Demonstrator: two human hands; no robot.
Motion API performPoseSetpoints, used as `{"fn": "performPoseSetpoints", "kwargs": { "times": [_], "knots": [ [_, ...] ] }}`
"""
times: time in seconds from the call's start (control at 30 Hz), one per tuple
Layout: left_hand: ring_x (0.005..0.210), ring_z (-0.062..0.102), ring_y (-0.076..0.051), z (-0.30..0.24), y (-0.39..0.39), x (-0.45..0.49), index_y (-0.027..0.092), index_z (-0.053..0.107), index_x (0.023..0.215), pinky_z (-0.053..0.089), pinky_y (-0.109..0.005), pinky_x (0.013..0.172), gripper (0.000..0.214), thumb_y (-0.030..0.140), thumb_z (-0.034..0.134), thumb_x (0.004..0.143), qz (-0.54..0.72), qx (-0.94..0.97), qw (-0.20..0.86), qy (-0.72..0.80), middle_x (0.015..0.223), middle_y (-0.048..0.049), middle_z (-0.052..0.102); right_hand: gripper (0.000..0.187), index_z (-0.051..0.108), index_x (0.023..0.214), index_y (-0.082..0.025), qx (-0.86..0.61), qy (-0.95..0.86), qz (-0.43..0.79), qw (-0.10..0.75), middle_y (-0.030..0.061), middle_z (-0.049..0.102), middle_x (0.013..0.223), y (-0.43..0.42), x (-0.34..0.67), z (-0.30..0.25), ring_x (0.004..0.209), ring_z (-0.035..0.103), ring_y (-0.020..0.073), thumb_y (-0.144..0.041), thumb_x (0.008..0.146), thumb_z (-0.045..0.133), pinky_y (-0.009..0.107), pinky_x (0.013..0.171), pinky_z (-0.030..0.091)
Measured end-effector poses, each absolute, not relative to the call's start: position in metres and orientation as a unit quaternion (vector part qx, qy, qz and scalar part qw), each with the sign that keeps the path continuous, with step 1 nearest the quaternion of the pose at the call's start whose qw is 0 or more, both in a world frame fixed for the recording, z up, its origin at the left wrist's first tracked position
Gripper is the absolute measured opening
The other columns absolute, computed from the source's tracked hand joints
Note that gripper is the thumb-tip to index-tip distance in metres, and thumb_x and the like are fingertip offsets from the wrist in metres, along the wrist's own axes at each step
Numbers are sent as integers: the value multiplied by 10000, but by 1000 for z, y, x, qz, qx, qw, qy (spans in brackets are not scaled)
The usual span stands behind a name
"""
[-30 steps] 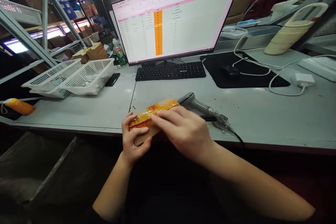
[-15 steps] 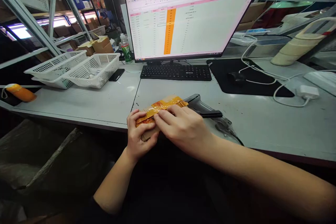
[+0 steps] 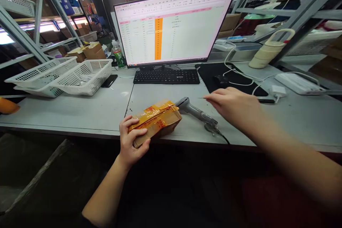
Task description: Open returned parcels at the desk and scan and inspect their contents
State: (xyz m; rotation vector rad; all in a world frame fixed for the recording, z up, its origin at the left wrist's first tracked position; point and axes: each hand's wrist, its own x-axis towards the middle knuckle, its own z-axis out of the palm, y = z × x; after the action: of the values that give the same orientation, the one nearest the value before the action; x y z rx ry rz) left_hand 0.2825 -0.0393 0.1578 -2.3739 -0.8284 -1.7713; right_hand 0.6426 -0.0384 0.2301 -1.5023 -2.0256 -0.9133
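A small cardboard box (image 3: 168,119), wrapped in orange-yellow printed tape, sits tilted at the table's front edge. My left hand (image 3: 132,139) grips its near left end, fingers over the top and thumb below. A seam runs along the taped top. My right hand (image 3: 232,105) is raised to the right, apart from the box, with its fingers pinched on a slim utility knife (image 3: 267,101). Its thin tip points left from the fingertips and its dark end shows behind the hand; the middle is hidden. Between box and right hand lies a grey barcode scanner (image 3: 196,110).
A monitor (image 3: 187,35) with a spreadsheet stands behind a black keyboard (image 3: 167,77). White baskets (image 3: 85,76) and a phone (image 3: 109,81) are at left. On the right are a mouse pad (image 3: 210,74), white cables and a cream-coloured container (image 3: 264,55).
My right hand has moved away from the box to the right, carrying the knife. More of the box's taped top and side shows. The view has turned rightward; my left hand keeps its grip.
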Motion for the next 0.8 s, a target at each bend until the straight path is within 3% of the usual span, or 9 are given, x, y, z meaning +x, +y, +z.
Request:
{"fn": "performPoseSetpoints", "kwargs": {
  "times": [0.1,0.2,0.3,0.37,0.47,0.57,0.67,0.8],
  "knots": [
    [1425,417,-341,174,-43,277,250,690,1006,341,-648,1171,159,345,643,888,-526,-803,-12,-280,1263,-98,593,255,802,1001,-224,-616,-683,-290,265,109,755,932,-24,705,191,710,600,213,-362,978,590,320,501,272],
    [1388,487,-310,206,-42,273,276,694,1105,239,-631,1226,221,384,623,926,-438,-842,-12,-315,1262,-74,660,280,808,1022,-228,-698,-656,-202,202,95,769,987,-3,738,155,725,647,241,-339,972,556,320,532,364],
    [1390,492,-303,240,-31,276,267,567,1400,360,-524,1190,535,475,643,913,-308,-868,-30,-388,1512,-104,520,313,764,1156,-168,-718,-646,-177,191,125,758,1108,7,727,151,910,682,312,-244,936,553,416,712,517],
    [1367,518,-308,258,-20,280,244,509,1472,436,-470,1129,630,539,606,923,-223,-874,-72,-425,1543,-107,495,333,724,1210,-119,-647,-676,-218,277,152,747,1130,1,693,169,998,670,318,-224,946,551,472,853,541],
    [1239,618,-275,272,-6,285,262,557,1441,489,-400,1048,552,548,526,969,-153,-884,-129,-422,1414,-53,631,263,706,1186,-146,-419,-777,-242,402,116,743,1109,-26,621,204,1052,654,255,-243,987,564,434,972,535],
    [1225,630,-260,274,-1,286,277,570,1432,495,-358,1014,506,514,499,991,-145,-892,-134,-406,1402,-24,642,258,685,1195,-155,-264,-860,-205,387,95,733,1130,-46,555,223,1054,646,228,-263,968,626,402,987,545],
    [1198,651,-259,271,-3,285,282,587,1419,500,-352,1000,485,503,458,1007,-156,-886,-125,-419,1381,-23,657,356,675,1214,-124,-252,-875,-186,369,120,712,1132,-41,521,223,1033,631,253,-323,920,699,421,934,571],
    [1181,665,-280,269,-2,287,259,629,1382,502,-387,990,496,490,375,1024,-159,-871,-115,-450,1348,-47,676,239,704,1154,-149,-253,-866,-205,378,108,715,1080,-26,516,210,1007,622,239,-256,947,652,419,917,564]
  ]
}}
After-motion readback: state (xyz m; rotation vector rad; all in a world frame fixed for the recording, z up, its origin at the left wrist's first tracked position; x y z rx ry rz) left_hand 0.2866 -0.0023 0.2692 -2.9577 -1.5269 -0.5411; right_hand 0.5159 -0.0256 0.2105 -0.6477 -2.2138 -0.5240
